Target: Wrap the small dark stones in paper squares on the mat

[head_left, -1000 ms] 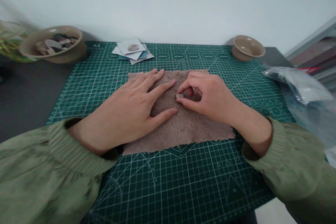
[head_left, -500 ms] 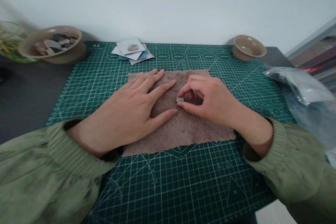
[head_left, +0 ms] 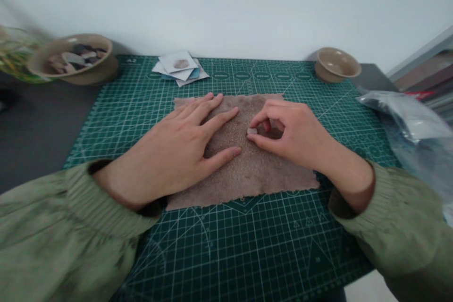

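A brown, rough-textured cloth point(head_left: 244, 174) with frayed edges lies flat on a green cutting mat point(head_left: 226, 245). My left hand point(head_left: 184, 146) rests palm down on the cloth's left part, its fingers spread. Between the thumb and forefinger of my right hand point(head_left: 290, 127) is a small pale grey stone-like piece point(head_left: 251, 131), held against or just over the middle of the cloth; contact is hard to tell. The other fingers of that hand are curled in.
A brown bowl point(head_left: 102, 68) of stones or shards stands at the back left, a smaller bowl point(head_left: 334, 68) at the back right. Paper cards point(head_left: 179, 63) lie stacked near the wall point(head_left: 226, 9). A clear plastic bag point(head_left: 417, 122) sits on the right.
My right hand has shifted slightly to the right with the grey piece still pinched. The left hand stays spread in place on the cloth.
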The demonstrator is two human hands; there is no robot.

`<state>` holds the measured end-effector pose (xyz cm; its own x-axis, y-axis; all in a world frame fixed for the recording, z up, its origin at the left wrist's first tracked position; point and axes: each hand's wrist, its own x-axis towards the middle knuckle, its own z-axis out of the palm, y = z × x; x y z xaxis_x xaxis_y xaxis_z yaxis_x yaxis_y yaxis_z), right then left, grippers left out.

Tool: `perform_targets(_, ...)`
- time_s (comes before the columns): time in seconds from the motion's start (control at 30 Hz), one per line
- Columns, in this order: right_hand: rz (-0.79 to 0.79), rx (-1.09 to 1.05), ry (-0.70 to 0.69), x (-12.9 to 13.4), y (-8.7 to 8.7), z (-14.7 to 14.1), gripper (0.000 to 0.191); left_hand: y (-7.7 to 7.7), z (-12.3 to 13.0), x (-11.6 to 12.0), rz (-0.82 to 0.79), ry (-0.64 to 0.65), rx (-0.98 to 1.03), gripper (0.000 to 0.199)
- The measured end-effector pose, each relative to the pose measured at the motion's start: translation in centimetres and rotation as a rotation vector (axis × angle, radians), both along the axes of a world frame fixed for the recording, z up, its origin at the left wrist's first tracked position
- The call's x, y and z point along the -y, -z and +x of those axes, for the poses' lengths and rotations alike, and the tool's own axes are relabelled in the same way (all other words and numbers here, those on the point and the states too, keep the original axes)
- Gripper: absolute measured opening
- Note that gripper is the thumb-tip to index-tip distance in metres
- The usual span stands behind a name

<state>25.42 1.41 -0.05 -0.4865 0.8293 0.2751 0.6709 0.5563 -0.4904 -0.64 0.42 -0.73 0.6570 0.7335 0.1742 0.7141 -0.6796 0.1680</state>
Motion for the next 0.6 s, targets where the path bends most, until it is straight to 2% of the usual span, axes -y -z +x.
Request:
perform_targets(0.1,0.037,-0.005,0.056,-0.33,0.09,-0.28,0.011,0.01,0.00,-0.01,-0.009,-0.006,0.011,0.080)
perform_targets(0.27,-0.004,-0.015,-0.083,-0.08,0.10,-0.51,0.010,0.02,0.03,-0.01,-0.008,0.002,0.014,0.078)
perform_targets(0.47,0.027,-0.006,0.061,-0.17,0.01,-0.22,0.010,0.01,0.07,0.01,-0.005,-0.006,-0.007,0.081)
perform_targets(0.6,0.013,-0.025,-0.059,-0.21,0.18,-0.66,0.010,0.12,0.01,-0.03,0.003,-0.007,-0.004,0.079)
